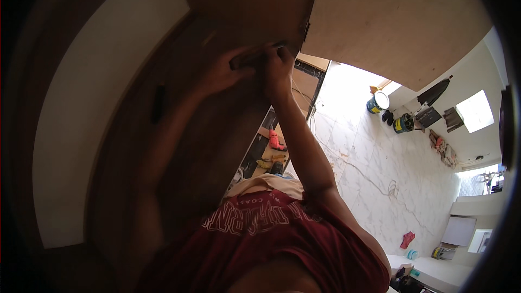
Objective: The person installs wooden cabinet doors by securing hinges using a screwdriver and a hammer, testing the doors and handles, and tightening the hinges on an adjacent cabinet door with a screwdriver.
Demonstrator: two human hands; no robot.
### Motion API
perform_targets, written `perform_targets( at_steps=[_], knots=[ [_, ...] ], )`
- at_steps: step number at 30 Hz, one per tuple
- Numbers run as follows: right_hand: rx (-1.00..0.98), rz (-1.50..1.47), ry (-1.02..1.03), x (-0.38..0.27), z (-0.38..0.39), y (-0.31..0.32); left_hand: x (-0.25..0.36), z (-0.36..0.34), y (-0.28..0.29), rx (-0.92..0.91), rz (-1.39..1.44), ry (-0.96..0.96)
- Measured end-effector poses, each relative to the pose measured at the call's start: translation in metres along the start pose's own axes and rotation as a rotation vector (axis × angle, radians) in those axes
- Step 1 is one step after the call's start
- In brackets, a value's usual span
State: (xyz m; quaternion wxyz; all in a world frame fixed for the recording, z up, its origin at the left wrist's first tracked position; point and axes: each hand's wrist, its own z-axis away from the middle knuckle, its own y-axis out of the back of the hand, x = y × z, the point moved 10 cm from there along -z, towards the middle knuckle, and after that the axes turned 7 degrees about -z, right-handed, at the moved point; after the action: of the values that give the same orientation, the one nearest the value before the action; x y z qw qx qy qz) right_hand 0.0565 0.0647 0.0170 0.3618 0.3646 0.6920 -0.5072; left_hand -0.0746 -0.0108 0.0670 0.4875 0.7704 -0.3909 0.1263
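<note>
Both my arms reach up into a dark brown wooden cabinet interior (195, 108). My right hand (278, 73) is closed near the cabinet's right edge, beside the pale wooden door panel (396, 16). A small dark piece (280, 45) shows at its fingertips, too dim to name. Just left of it, my left hand (230, 70) has its fingers curled toward the right hand. What the left fingers grip is lost in shadow. Lower down, a red power drill (275, 140) lies on a board below my right forearm, with yellow tools (271, 161) close to it.
The door panel hangs out to the upper right. Across the white marble-patterned floor (358, 157) runs a loose cable (392, 189). Paint buckets (377, 103) stand by the far wall, near piled cloth (443, 149). A red rag (407, 240) lies on the floor at lower right.
</note>
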Motion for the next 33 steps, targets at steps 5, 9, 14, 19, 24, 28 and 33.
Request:
perform_targets(
  at_steps=[5, 9, 14, 19, 24, 28, 33],
  knots=[
    [0.056, 0.022, 0.02, -0.011, -0.017, 0.008, 0.004, -0.028, -0.002, 0.025, -0.066, 0.005],
    [0.043, -0.059, -0.019, -0.017, -0.017, 0.005, -0.011, -0.033, 0.004, 0.052, 0.178, 0.347],
    [0.015, 0.047, 0.028, -0.048, -0.008, -0.009, -0.01, -0.033, 0.015, 0.092, 0.237, 0.434],
    [0.043, 0.127, 0.027, -0.056, -0.008, -0.01, -0.019, -0.031, 0.018, 0.106, 0.289, 0.478],
    [0.058, 0.051, 0.0, -0.044, -0.013, -0.003, -0.012, -0.04, 0.013, 0.065, 0.283, 0.39],
    [0.074, -0.042, -0.032, -0.042, -0.019, -0.005, -0.004, -0.06, 0.013, 0.055, 0.2, 0.137],
    [0.134, -0.079, -0.004, -0.05, -0.031, 0.0, -0.019, -0.083, 0.011, -0.007, 0.237, 0.19]
  ],
)
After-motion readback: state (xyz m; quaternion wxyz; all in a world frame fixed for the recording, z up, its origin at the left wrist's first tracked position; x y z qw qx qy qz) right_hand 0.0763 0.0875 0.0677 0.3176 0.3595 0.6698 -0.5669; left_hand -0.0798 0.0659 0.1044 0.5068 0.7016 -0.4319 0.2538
